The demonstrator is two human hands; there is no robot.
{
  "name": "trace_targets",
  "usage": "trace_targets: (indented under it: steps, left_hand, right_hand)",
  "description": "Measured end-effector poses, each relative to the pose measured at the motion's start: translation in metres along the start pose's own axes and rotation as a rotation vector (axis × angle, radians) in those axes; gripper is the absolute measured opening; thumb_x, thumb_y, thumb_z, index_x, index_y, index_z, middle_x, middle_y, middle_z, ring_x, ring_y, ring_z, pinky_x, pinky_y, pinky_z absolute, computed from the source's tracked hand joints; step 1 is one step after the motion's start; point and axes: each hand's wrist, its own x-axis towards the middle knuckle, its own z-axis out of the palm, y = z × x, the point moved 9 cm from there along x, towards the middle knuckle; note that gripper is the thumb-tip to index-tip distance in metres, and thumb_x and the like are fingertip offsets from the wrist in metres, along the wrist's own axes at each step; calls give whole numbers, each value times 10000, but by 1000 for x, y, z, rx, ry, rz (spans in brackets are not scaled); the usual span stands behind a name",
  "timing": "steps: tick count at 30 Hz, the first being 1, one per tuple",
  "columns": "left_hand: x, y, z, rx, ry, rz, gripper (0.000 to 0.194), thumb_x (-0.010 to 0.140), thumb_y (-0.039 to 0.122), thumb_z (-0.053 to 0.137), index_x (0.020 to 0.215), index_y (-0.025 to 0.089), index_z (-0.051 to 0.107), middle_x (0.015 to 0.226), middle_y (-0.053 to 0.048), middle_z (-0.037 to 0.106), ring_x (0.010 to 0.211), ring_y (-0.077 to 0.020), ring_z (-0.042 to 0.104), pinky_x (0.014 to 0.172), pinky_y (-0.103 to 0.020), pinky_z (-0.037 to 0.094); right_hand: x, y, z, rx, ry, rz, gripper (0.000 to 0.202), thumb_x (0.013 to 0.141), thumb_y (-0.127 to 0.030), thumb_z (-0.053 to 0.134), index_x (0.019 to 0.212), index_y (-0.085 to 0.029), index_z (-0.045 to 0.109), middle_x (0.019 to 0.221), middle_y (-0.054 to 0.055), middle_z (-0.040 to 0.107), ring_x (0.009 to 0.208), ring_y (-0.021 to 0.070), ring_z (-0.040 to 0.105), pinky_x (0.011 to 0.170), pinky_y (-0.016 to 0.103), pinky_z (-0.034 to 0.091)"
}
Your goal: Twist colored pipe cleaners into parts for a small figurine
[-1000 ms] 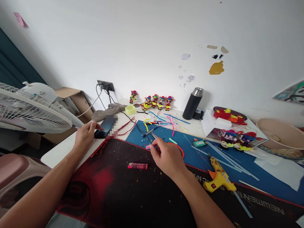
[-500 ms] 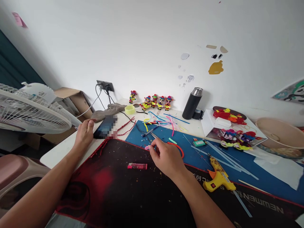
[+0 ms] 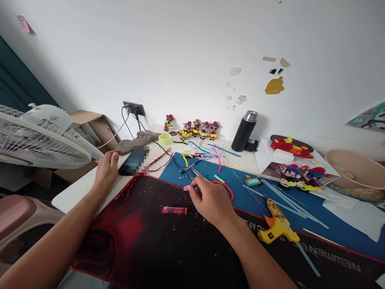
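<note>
My right hand (image 3: 210, 198) is over the far edge of the black mat (image 3: 144, 245), its thumb and index finger pinched together. A small pink piece (image 3: 187, 188) shows right by these fingertips; whether they grip it I cannot tell. Just beyond lies a pointed metal tool (image 3: 197, 172), partly hidden by the hand. A red fuzzy stem (image 3: 231, 192) curves behind the knuckles. A pink lighter (image 3: 174, 210) lies on the mat to the left. My left hand (image 3: 107, 166) is curled at the table's left side, beside a dark phone (image 3: 132, 162); what its fingers hold, if anything, is hidden.
A yellow glue gun (image 3: 278, 224) lies at right beside clear glue sticks (image 3: 288, 200). Behind are colourful fuzzy stems (image 3: 215, 154), several small dolls (image 3: 195, 128), a tape roll (image 3: 165, 139), a black flask (image 3: 244, 132) and a white box (image 3: 264, 154). A fan (image 3: 45, 140) stands at left.
The view has shifted very slightly. My right fingertips have moved a little, and more of the pink piece shows beside them. My left hand stays by the phone.
</note>
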Motion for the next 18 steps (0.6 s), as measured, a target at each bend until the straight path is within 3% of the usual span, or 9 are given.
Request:
trace_targets:
  steps: [5,10,15,18]
  left_hand:
    - [2,0,4,42,-45,-1,537,1038,456,284,1235,144,675,1276,-175,721,1197,-319,639,1052,-444,496]
    - [3,0,19,112,-157,1,613,962,555,436,1310,95,643,1265,-219,730,1078,-359,686,993,-480,524]
    - [-4,7,37,336,-301,46,788,918,722,486,1408,117,608,1375,-257,680,1329,-493,557,1072,-607,447]
    - [-3,13,43,436,-327,54,866,907,768,486,1469,112,563,1433,-274,640,1361,-517,527,1067,-628,442]
  right_hand:
    - [0,0,1,-10,-2,-4,158,1035,-287,552,930,-200,630,633,-16,666,533,155,628,544,285,269]
    - [0,-1,1,-36,-1,-18,170,1040,-286,531,936,-198,631,652,-3,682,550,161,641,546,291,273]
    - [1,-2,2,-72,-22,-16,172,1035,-299,534,938,-201,638,630,-1,673,542,166,643,529,300,240]
    - [1,-2,4,-97,-46,-4,141,1026,-293,567,952,-199,642,623,-2,671,551,172,652,531,302,223]
